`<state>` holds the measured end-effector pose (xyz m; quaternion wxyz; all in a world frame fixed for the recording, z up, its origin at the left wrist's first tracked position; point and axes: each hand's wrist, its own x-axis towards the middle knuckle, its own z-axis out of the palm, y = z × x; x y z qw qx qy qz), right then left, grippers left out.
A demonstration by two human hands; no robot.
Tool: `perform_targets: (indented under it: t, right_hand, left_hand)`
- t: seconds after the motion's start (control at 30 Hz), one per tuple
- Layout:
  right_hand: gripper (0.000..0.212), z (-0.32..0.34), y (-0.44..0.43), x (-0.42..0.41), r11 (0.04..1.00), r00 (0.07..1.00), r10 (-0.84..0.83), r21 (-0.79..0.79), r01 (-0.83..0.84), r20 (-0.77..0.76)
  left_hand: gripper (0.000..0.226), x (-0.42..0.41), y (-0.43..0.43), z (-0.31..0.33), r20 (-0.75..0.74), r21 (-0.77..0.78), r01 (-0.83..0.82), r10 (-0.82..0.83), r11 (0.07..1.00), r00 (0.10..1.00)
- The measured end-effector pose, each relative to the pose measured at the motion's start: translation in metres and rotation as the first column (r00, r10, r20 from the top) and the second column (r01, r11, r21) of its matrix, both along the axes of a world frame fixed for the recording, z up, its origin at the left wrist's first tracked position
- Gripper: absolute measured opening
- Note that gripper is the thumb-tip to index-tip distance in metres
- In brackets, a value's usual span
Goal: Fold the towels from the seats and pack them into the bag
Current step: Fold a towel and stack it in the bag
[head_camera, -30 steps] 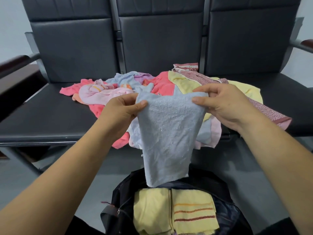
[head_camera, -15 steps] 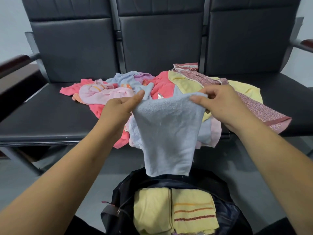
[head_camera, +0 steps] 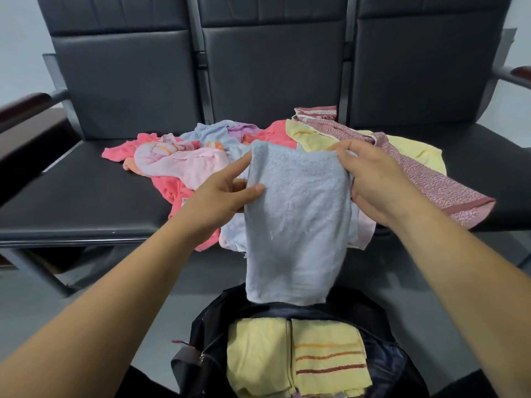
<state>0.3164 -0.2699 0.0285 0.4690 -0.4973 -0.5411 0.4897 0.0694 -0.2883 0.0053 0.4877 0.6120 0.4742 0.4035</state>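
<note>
Both hands hold one light blue towel (head_camera: pixel 296 225) up by its top edge, apart from each other: the left hand (head_camera: pixel 227 193) pinches the left corner with the thumb on the front, and the right hand (head_camera: pixel 376 182) curls its fingers over the right corner. It hangs down in front of the seats (head_camera: pixel 71 196), its lower edge just above the open dark bag (head_camera: pixel 385 366) at the near middle. Inside the bag lie two folded yellow towels side by side, a plain one (head_camera: pixel 258 357) on the left and one with orange and red stripes (head_camera: pixel 327 360) on the right. Farther off, a loose pile of towels (head_camera: pixel 184 165) in pink, coral, blue, purple and yellow covers the middle seat, with a maroon patterned towel (head_camera: pixel 431 182) trailing right. A small tag (head_camera: pixel 184 201) shows on a coral towel; its writing is too small to read.
</note>
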Motion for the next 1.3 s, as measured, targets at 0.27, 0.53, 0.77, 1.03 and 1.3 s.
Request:
perform_targets:
  t: [0.27,0.53,0.77,1.03,1.3]
  right_hand:
    - [0.018,0.002,-0.017,-0.004,0.958,0.928,0.263,0.046,-0.285,0.266]
    - [0.017,0.003,0.003,0.010,0.968,0.938,-0.113,-0.250,0.029,-0.329]
    - [0.060,-0.010,0.005,0.016,0.832,0.620,0.058,-0.306,-0.463,-0.783]
    - [0.035,-0.033,-0.001,-0.006,0.885,0.873,0.217,-0.288,-0.365,-0.438]
    - [0.018,-0.031,0.004,-0.004,0.976,0.971,0.100,-0.171,-0.138,-0.215]
  left_hand:
    - [0.050,0.006,-0.004,-0.001,0.064,0.001,0.021,-0.021,1.000,0.998]
    - [0.036,0.009,-0.009,-0.006,-0.022,-0.247,0.150,-0.160,0.957,0.987]
    - [0.044,0.029,-0.008,0.000,0.537,-0.330,0.059,0.137,0.942,0.832]
    - [0.040,0.021,-0.004,0.001,0.585,-0.284,-0.038,0.205,0.958,0.785]
    - [0.036,0.011,-0.009,-0.005,0.341,-0.087,-0.156,0.177,0.984,0.923]
